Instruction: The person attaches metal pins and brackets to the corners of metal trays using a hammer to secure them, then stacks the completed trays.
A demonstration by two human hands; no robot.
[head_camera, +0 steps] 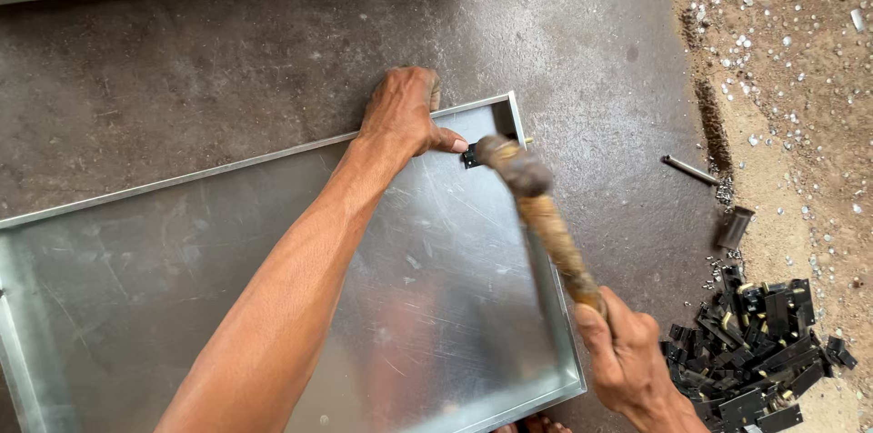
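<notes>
On a stained concrete floor (pixel 182 78), the left hand (pixel 400 115) pinches a black clip (pixel 470 156) at the metal tray (pixel 436 306) rim; right hand (pixel 627 360) grips a hammer (pixel 546 215). A misjudged blow could hit the thumb.

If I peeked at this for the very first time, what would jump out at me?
First the hammer with its worn wooden handle, blurred and gripped by the right hand, its head near the far right corner of a big shiny metal tray. The left hand pinches a small black piece at that corner. A heap of black pieces lies at lower right.
</notes>
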